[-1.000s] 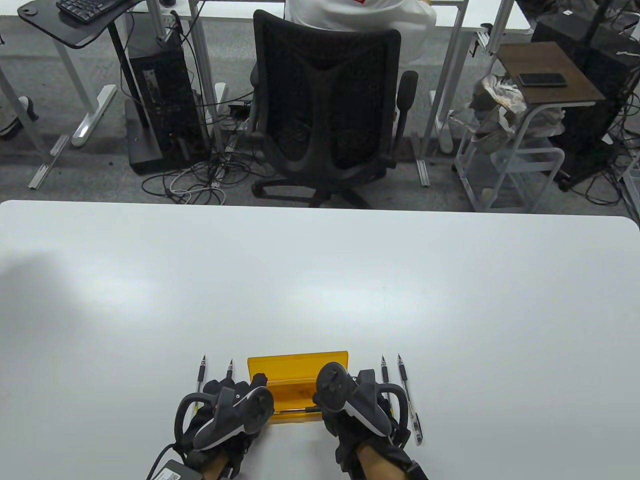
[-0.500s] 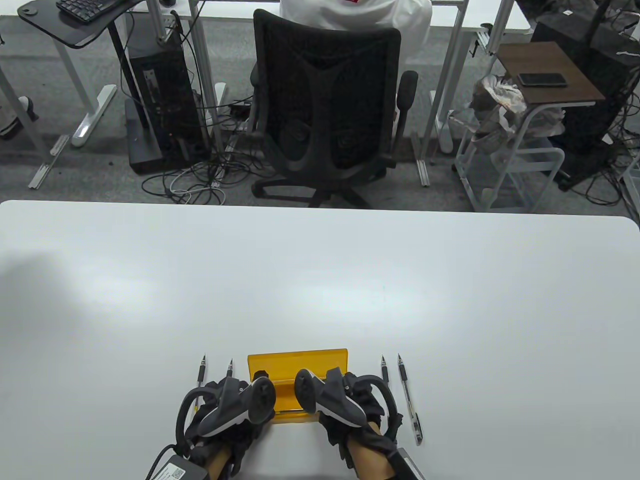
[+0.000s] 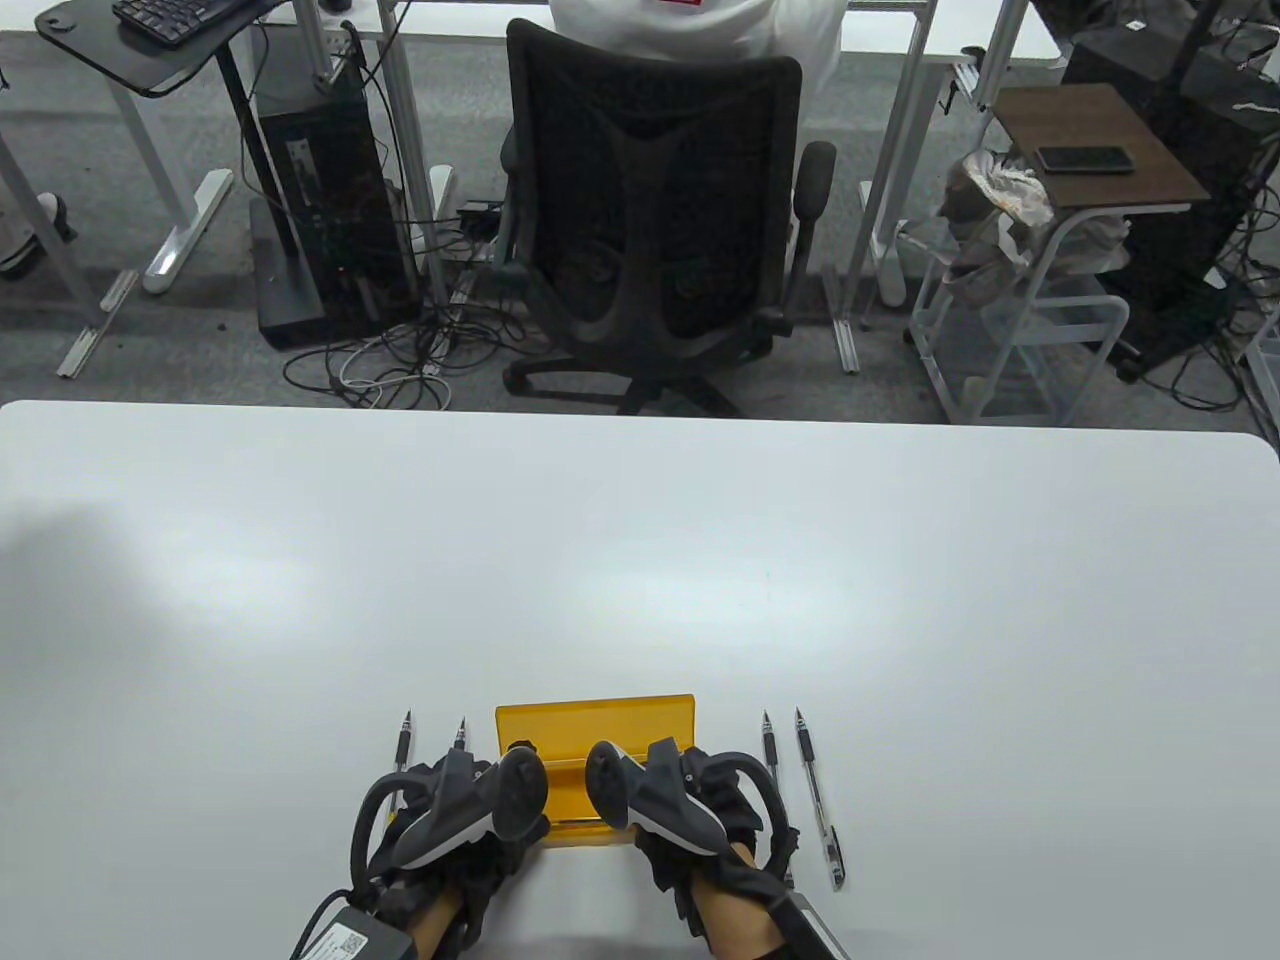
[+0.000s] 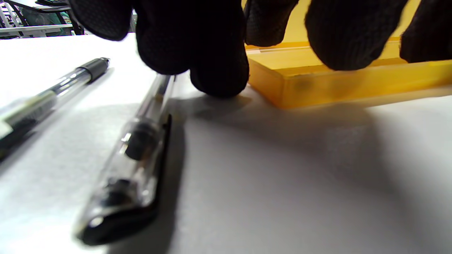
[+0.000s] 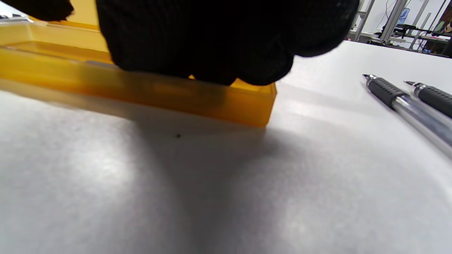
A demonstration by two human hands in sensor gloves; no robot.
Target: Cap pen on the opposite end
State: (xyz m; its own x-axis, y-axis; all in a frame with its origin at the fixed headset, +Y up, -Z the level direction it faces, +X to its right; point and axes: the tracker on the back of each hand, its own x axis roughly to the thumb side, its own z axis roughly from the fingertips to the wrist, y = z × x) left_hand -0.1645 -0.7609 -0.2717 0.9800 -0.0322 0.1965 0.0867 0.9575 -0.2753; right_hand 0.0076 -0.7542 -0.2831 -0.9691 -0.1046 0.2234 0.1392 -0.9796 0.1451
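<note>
An orange pen box (image 3: 595, 722) lies open near the table's front edge. My left hand (image 3: 470, 800) hangs over its left end; in the left wrist view its fingers (image 4: 219, 70) spread above the box (image 4: 335, 84), one touching the table, gripping nothing. My right hand (image 3: 680, 790) is over the right end; its fingers (image 5: 212, 53) rest on the box's front wall (image 5: 141, 91). Two pens (image 3: 402, 745) (image 3: 459, 738) lie left of the box, two more (image 3: 768, 745) (image 3: 818, 800) on the right. The near left pen (image 4: 137, 148) has its cap on the rear end.
The white table (image 3: 640, 560) stretches far beyond the box. An office chair (image 3: 650, 220) stands past the far edge. A cable box (image 3: 350, 940) trails from my left wrist at the front edge.
My right hand has shifted left and rolled inward over the box. A thin pen seen along the box's front edge one second ago no longer shows. The left hand has barely moved.
</note>
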